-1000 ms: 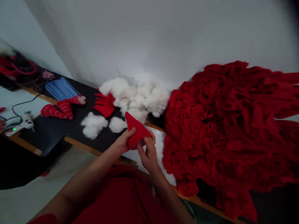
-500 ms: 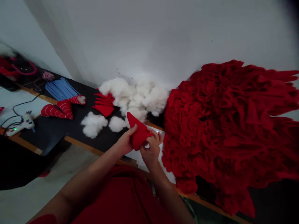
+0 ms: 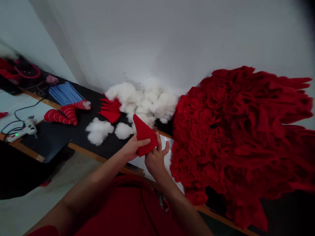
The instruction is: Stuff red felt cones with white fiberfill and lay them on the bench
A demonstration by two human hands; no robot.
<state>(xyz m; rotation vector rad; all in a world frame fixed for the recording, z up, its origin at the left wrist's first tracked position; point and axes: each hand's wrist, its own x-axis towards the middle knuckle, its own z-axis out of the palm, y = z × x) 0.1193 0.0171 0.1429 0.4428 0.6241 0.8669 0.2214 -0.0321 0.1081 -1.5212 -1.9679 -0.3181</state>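
A red felt cone (image 3: 144, 132) is held up over the table edge, its point toward the wall and its wide end toward me. My left hand (image 3: 134, 149) grips its left side, thumb lying across the front. At its lower right edge is my right hand (image 3: 156, 160), fingers pressed against the felt and one finger sticking out to the right; some fingertips are hidden behind or inside the cone. White stuffing fluff (image 3: 145, 101) lies heaped behind the cone, with smaller tufts (image 3: 99, 131) to the left.
A large heap of red felt pieces (image 3: 236, 141) covers the right side. At left lie flat red cones (image 3: 109, 109), striped stuffed cones (image 3: 69, 113), blue strips (image 3: 66, 93), a yarn ball (image 3: 52, 79) and a corded glue gun (image 3: 27, 127).
The cone has turned slightly and shows more of its flat face. My left thumb has slid across its front, and my right hand's fingers have shifted at the lower edge.
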